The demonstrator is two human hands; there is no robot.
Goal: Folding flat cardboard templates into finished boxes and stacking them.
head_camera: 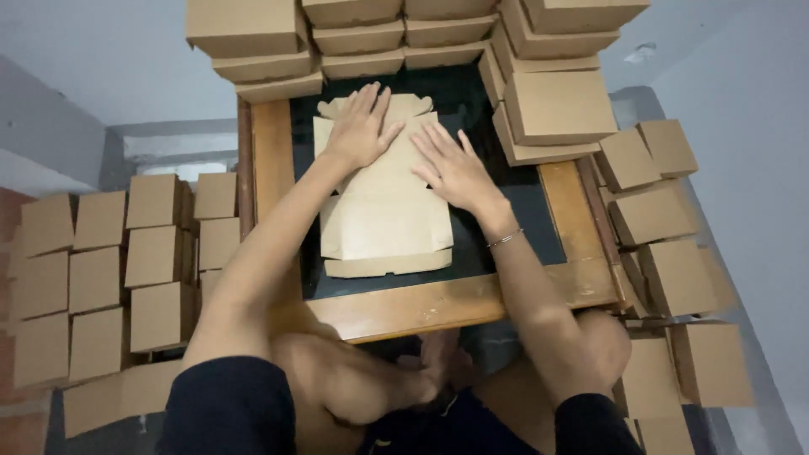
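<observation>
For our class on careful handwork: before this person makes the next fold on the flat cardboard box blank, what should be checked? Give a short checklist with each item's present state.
1. Flat box blank lies wholly on the table: ok.
2. Left hand pressed flat on the blank's far part: ok.
3. Right hand flat on the blank's right side: ok.
4. Fingers clear of the crease lines: cannot tell.
5. Stacked finished boxes off the blank: ok, though they crowd the table's far edge.
6. Bracelet clear of the cardboard flaps: ok.
</observation>
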